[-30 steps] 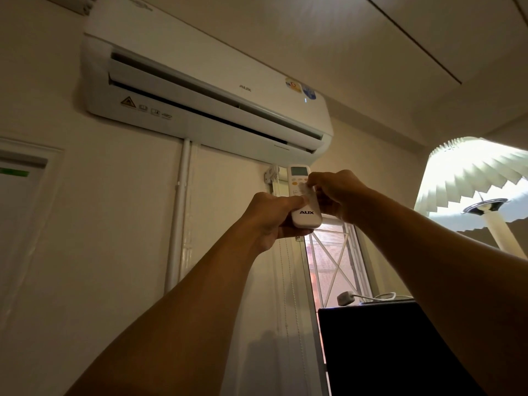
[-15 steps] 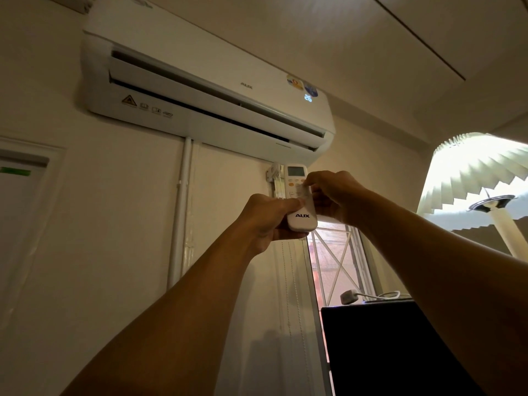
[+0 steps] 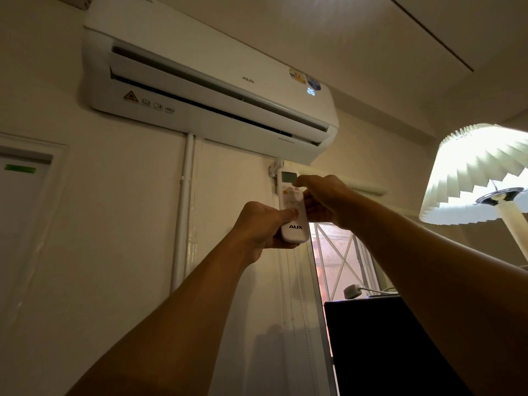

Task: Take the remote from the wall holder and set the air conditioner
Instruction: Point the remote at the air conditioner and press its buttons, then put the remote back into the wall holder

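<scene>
Head view. The remote (image 3: 293,208) is at the centre of the frame, raised in front of the wall and just below the right end of the air conditioner (image 3: 205,78), which fills the upper left. The remote is out of any holder; no wall holder can be made out with certainty, though a small white bracket (image 3: 273,169) shows on the wall beside the remote's top.

The left hand (image 3: 261,227) is wrapped around the lower half of the remote, fingers closed behind it, thumb lying across the keypad just above the printed brand name. The right hand (image 3: 320,200) is curled against the remote's right edge, forefinger reaching over toward the small screen at its top; its other fingers are folded, and whether they grip the case or merely rest on it cannot be told.

The unit's front panel shows a lit numeral display (image 3: 311,91) at its right end, and the louvre looks partly open, so the unit appears to be switched on. Judgement: the step in hand is adjusting settings.

Recommendations: keep the remote's top end aimed at the unit; let the left hand carry the weight so the pressing digit stays light; press one key at a time and confirm each change on the display. The lit lamp (image 3: 480,175) at the right edge is well apart from both arms
</scene>
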Motion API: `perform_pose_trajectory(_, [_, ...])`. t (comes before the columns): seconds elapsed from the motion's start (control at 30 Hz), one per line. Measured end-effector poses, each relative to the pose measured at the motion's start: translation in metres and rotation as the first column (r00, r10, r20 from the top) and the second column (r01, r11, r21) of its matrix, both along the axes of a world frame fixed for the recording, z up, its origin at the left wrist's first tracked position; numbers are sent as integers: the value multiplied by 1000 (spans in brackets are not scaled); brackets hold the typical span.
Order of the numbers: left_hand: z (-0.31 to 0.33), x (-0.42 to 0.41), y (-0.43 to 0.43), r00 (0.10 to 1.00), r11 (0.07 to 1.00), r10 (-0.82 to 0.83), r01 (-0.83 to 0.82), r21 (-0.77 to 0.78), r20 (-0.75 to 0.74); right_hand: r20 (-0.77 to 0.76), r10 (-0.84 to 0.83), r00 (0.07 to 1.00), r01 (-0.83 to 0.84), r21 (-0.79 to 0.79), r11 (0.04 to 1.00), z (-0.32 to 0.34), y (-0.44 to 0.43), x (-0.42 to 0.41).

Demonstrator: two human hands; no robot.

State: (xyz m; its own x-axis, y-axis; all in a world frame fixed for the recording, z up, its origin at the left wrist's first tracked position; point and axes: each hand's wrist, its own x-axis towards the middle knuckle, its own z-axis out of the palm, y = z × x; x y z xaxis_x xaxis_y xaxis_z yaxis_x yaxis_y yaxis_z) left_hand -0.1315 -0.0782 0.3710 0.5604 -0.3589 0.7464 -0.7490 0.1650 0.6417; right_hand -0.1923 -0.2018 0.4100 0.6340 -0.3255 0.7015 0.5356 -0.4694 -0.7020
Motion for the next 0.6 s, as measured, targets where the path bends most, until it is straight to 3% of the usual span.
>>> perform_pose_trajectory(0.17, [-13,16,2,967,978,199,-207,34,159,4,-76,997,76,-105,992,-5,5,11])
perform_pose_trajectory(0.3, [-32,34,0,850,898,414,-440,6,326,58,-198,978,205,-170,964,-11,15,27])
perform_pose_trajectory(0.47, [-56,63,1,810,845,517,-535,-12,276,109,-295,949,312,-198,929,-29,30,48])
perform_pose_trajectory(0.6, [-79,82,8,819,829,507,-549,109,268,82,-330,940,340,-249,907,-52,38,70])
